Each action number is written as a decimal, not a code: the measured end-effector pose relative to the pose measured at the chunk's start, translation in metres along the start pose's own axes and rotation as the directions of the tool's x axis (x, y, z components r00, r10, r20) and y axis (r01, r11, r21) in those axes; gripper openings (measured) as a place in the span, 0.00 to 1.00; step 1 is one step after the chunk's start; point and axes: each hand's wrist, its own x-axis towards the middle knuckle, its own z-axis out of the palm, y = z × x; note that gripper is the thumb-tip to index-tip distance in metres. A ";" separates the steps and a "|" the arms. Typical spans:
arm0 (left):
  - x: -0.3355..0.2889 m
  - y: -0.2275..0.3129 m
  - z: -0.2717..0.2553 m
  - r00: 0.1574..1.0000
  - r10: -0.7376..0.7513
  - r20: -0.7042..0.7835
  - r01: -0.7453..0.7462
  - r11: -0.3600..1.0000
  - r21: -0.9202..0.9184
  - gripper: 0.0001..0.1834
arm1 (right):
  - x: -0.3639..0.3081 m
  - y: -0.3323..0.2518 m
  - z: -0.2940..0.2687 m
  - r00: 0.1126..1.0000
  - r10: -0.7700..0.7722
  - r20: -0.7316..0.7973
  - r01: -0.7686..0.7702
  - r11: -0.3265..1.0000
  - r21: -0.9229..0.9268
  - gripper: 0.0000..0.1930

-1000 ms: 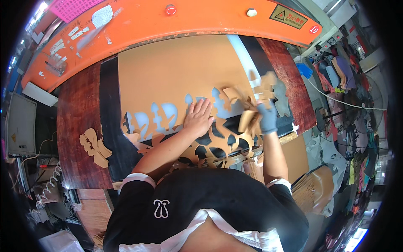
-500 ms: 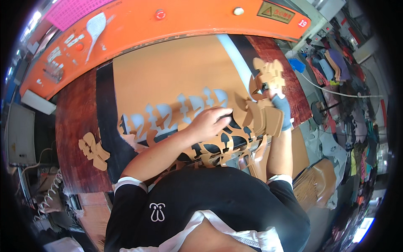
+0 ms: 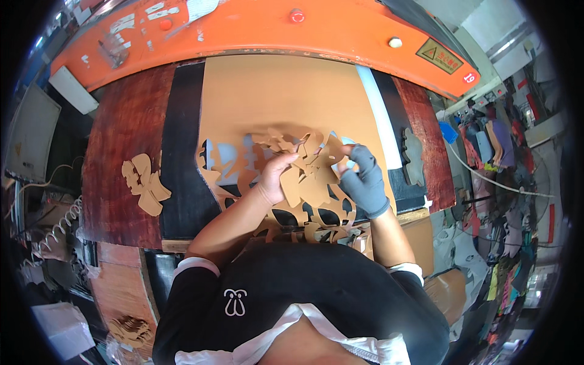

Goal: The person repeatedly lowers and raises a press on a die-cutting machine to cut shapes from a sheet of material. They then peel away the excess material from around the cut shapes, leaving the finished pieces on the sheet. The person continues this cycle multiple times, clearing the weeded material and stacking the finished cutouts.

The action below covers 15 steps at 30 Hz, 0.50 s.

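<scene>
Between my two hands is a loose bunch of tan cut-out pieces [image 3: 307,179], flat, leather-like and curvy in outline. My bare left hand [image 3: 280,177] is closed round their left side. On the right side, my right hand [image 3: 365,182], in a grey glove with bare fingertips, pinches one tan piece at its edge. Below the hands lies a tan sheet [image 3: 280,91]. Its near part is a web of cut holes [image 3: 304,216], with pale blue and black showing through. The held pieces hide some of that web.
A small pile of tan pieces [image 3: 145,182] lies on the dark red board at left. A grey wavy-edged shape [image 3: 413,157] rests on the black strip at right. An orange machine beam [image 3: 243,33] with a red button spans the far side. Coloured scraps [image 3: 496,146] hang at right.
My right hand has come inward from the right with the tan pieces, meeting my left hand over the sheet. The grey shape at right is now uncovered. The whole view has shifted.
</scene>
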 end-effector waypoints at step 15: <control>-0.024 0.005 0.000 0.988 -0.153 -0.008 0.151 0.963 0.222 0.39 | 0.014 0.025 0.018 0.853 0.293 0.433 -0.519 0.576 0.631 0.18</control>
